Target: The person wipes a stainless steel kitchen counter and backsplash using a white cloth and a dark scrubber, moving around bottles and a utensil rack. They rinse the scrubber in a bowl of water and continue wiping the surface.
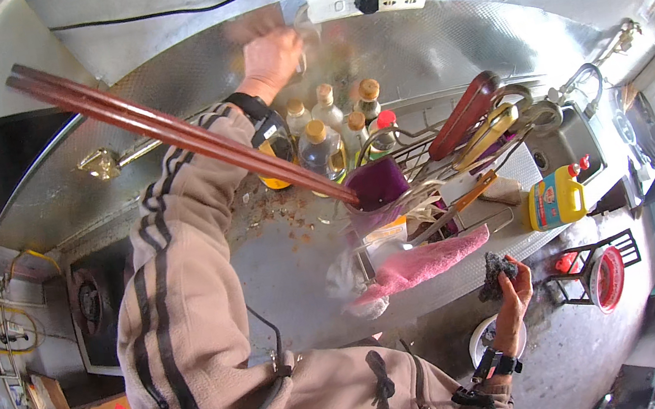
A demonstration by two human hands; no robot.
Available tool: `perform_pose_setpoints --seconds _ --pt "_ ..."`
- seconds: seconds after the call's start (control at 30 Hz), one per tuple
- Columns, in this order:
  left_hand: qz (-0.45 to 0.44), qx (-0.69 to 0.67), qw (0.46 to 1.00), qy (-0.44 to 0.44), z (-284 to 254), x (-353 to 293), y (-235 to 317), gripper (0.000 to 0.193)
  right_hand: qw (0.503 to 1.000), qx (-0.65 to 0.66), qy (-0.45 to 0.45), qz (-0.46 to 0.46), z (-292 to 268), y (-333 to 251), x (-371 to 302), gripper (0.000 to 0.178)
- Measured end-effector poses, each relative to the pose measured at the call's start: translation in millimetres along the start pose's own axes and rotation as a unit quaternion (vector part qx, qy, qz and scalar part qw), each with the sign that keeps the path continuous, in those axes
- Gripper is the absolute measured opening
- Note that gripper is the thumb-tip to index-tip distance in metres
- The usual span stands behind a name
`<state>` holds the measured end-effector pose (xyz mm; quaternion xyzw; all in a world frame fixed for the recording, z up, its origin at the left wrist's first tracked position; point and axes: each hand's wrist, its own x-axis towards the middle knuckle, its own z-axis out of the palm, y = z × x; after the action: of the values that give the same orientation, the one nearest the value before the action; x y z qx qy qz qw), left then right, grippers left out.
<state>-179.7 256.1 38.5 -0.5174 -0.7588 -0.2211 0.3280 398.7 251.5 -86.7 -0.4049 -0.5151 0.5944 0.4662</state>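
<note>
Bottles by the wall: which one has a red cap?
The cluster's rightmost bottle; the other bottles' visible caps are tan, yellow or brown, none red.

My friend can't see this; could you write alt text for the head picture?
A person's left hand, blurred, is raised by the metallic wall behind bottles; the right hand holds a dark, rough clump. Chopsticks, a pink cloth and a yellow jug are nearby.

This is a kitchen, shown by its stove burner [89, 300], metal sink [579, 145], capped bottles [322, 152] and long chopsticks [179, 134].
</note>
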Motion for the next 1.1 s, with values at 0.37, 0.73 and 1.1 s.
perform_pose_setpoints --seconds 0.37,0.73,1.1 --pt "-0.014 0.066 0.995 -0.078 30.6 -16.4 6.2 0.017 1.0 0.006 0.006 0.009 10.6 -0.9 -5.5 0.035" --pt "0.046 0.025 0.993 0.109 -12.7 25.3 -7.0 0.015 0.998 -0.054 0.028 -0.001 -10.3 -8.3 -7.8 0.031" --pt "0.018 0.008 0.999 -0.039 5.1 -21.4 -0.4 0.016 0.999 -0.024 0.01 0.027 -4.8 8.4 -1.8 0.032"
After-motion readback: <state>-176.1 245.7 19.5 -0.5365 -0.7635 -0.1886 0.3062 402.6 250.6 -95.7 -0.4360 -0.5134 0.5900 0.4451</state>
